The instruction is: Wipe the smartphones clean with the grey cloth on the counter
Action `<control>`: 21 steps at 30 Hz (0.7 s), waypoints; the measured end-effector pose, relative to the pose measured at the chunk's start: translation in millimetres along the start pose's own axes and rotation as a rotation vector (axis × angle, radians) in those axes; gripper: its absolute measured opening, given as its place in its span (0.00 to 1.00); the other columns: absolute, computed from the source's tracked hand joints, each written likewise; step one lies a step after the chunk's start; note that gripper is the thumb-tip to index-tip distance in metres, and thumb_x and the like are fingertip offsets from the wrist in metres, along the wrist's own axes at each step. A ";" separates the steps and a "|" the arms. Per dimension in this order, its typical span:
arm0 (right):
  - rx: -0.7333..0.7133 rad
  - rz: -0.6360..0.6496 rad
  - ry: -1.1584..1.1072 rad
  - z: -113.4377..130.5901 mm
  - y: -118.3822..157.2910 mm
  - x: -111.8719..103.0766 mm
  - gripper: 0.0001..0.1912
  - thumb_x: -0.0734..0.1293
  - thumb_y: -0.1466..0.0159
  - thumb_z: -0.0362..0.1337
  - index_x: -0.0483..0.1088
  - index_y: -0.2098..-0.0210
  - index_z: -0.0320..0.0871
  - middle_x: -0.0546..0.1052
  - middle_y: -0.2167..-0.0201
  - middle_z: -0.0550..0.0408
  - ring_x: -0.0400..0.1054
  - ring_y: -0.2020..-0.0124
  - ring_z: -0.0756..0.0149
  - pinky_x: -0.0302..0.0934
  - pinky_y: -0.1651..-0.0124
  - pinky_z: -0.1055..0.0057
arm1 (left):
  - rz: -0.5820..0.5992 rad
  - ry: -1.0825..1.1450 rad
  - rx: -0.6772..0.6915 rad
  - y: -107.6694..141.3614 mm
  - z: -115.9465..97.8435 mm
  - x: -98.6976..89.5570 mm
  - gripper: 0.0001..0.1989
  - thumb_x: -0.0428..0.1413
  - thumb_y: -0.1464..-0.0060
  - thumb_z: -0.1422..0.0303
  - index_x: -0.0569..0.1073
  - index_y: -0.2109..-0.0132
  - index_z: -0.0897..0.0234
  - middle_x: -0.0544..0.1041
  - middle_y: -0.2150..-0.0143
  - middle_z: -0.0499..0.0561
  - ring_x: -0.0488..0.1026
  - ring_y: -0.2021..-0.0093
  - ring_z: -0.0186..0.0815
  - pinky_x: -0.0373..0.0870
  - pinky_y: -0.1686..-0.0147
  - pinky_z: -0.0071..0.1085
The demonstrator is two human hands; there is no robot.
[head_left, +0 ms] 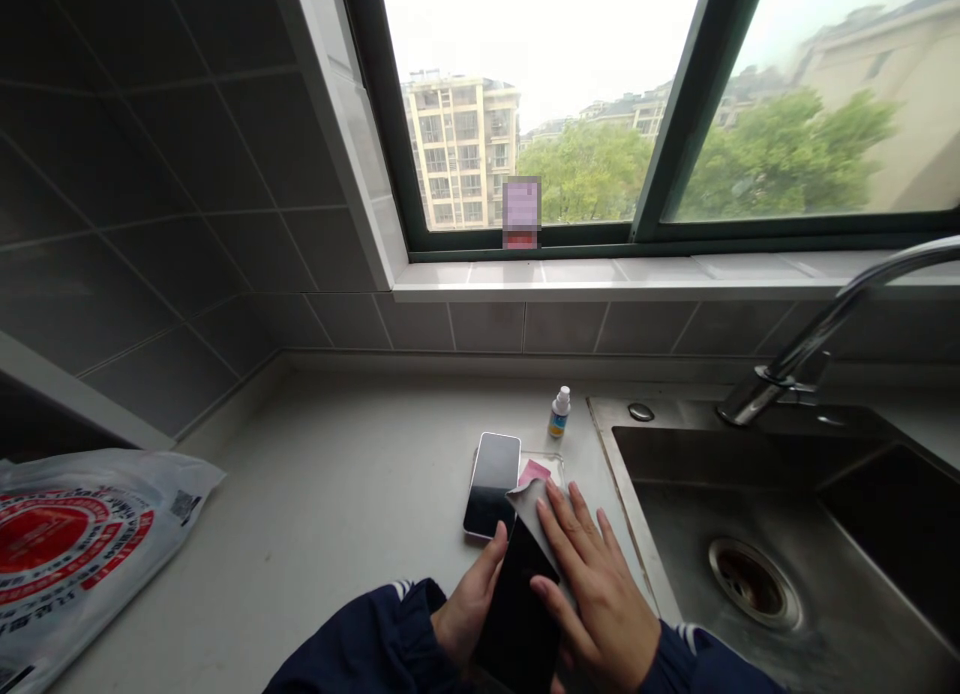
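A dark smartphone [517, 614] is in my left hand [471, 596], with the thumb along its left edge and the other fingers hidden beneath it. My right hand [604, 584] lies over the phone's upper right part and presses a grey cloth [528, 502] against the screen. Its fingers are nearly straight, and its thumb rests over the glass. Just beyond the hands, a second phone [493, 484] with a white rim lies face up on the counter. Beside it are a pink piece [534, 470] and a clear case [556, 464], partly covered by the cloth and hand.
A small white bottle [559, 414] with a coloured label stands on the pale counter [337, 484]. To the right is a steel sink [675, 504] with a chrome faucet [787, 364]. A printed plastic bag [97, 544] lies at the left. Behind is a window [585, 104].
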State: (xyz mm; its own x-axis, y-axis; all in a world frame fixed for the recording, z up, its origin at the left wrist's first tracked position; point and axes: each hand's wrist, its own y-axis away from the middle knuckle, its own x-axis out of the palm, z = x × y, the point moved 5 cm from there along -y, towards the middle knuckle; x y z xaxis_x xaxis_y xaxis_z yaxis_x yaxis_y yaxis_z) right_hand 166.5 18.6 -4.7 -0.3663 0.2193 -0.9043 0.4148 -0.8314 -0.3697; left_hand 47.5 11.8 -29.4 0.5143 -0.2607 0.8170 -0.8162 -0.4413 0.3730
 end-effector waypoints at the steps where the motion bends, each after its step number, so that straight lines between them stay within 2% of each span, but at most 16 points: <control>1: 0.001 0.002 -0.002 0.2 0.2 -0.3 0.34 0.56 0.31 0.43 0.38 0.30 0.42 0.45 0.30 0.43 0.35 0.31 0.42 0.52 0.40 0.38 | 0.005 -0.006 -0.002 -0.3 -0.1 0.5 0.44 0.33 0.45 0.38 0.67 0.40 0.68 0.80 0.64 0.60 0.78 0.66 0.43 0.71 0.63 0.40; 6: 0.015 0.009 -0.016 0.6 0.2 -1.0 0.34 0.56 0.31 0.42 0.39 0.30 0.42 0.45 0.30 0.45 0.35 0.30 0.43 0.52 0.40 0.39 | -0.048 -0.054 0.007 -0.2 -0.6 2.9 0.48 0.32 0.46 0.37 0.70 0.43 0.74 0.79 0.66 0.62 0.77 0.68 0.45 0.71 0.65 0.41; 10: -0.012 0.027 -0.012 1.7 0.2 0.0 0.35 0.57 0.31 0.44 0.39 0.30 0.42 0.45 0.30 0.46 0.34 0.31 0.42 0.50 0.40 0.37 | -0.090 -0.039 0.061 2.4 -4.7 7.5 0.41 0.34 0.43 0.41 0.63 0.37 0.65 0.80 0.64 0.60 0.78 0.66 0.46 0.70 0.62 0.44; 13: -0.110 0.089 -0.023 9.2 0.6 -0.6 0.36 0.57 0.31 0.46 0.39 0.30 0.42 0.46 0.31 0.46 0.36 0.31 0.41 0.46 0.39 0.34 | -0.052 0.034 0.156 3.3 -11.2 14.9 0.35 0.35 0.39 0.46 0.64 0.37 0.63 0.80 0.58 0.58 0.77 0.55 0.45 0.67 0.51 0.41; 17: -0.209 0.128 -0.076 23.9 0.7 -8.2 0.37 0.57 0.32 0.52 0.42 0.30 0.43 0.48 0.31 0.49 0.38 0.31 0.44 0.33 0.35 0.36 | 0.084 0.131 0.259 2.4 -18.9 31.0 0.32 0.39 0.37 0.50 0.66 0.38 0.66 0.74 0.44 0.56 0.64 0.38 0.41 0.53 0.38 0.34; 19: -0.228 0.114 -0.092 28.8 0.2 -12.1 0.38 0.56 0.33 0.55 0.44 0.31 0.44 0.49 0.31 0.51 0.39 0.31 0.46 0.27 0.34 0.38 | 0.095 0.159 0.245 1.9 -18.9 35.5 0.32 0.42 0.39 0.49 0.67 0.39 0.68 0.72 0.41 0.57 0.59 0.35 0.42 0.49 0.36 0.35; 21: -0.249 0.121 -0.086 30.1 0.1 -12.7 0.37 0.56 0.33 0.54 0.44 0.31 0.44 0.49 0.31 0.52 0.39 0.31 0.47 0.25 0.34 0.39 | 0.072 0.172 0.231 2.1 -18.0 35.3 0.32 0.43 0.39 0.49 0.67 0.39 0.69 0.72 0.41 0.58 0.58 0.34 0.41 0.48 0.36 0.35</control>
State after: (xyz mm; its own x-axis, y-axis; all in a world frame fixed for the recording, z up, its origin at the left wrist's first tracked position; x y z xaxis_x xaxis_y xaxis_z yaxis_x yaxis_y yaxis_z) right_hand 146.1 0.4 13.1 -0.3669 0.0735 -0.9274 0.6473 -0.6958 -0.3112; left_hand 59.2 17.1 8.1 0.3886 -0.1576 0.9078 -0.7574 -0.6157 0.2173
